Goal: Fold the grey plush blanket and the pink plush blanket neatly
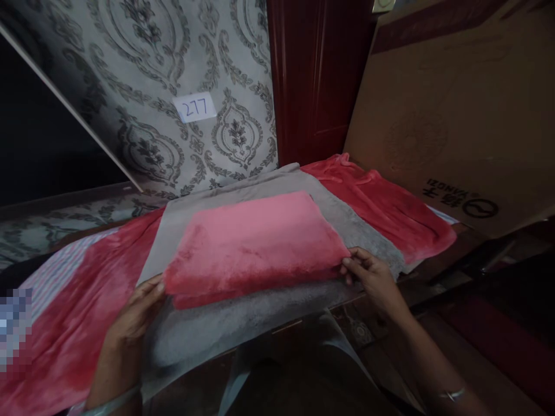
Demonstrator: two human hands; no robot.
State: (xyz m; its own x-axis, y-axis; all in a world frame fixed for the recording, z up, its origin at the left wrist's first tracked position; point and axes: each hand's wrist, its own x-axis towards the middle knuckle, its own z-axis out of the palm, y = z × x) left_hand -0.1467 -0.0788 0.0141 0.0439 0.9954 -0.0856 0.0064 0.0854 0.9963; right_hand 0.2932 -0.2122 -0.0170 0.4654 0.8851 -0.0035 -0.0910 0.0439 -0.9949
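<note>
A pink plush blanket [255, 231], folded into a thick rectangle, lies in front of me. It rests on a grey fleece cloth [208, 341] spread flat beneath it. At the blanket's near left corner, my left hand [137, 306] is closed, thumb on top at the edge. My right hand [370, 274] pinches the near right corner between thumb and fingers. Both hands' undersides are partly hidden. Under the grey cloth, a larger red plush cloth [113, 277] sticks out on the left and also on the right.
A striped cloth [71, 266] shows at the left. Behind stands a patterned wall [143, 75] with a paper label [195, 107] reading 277. A red door [318, 75] and a big cardboard box [433, 115] bound the back right.
</note>
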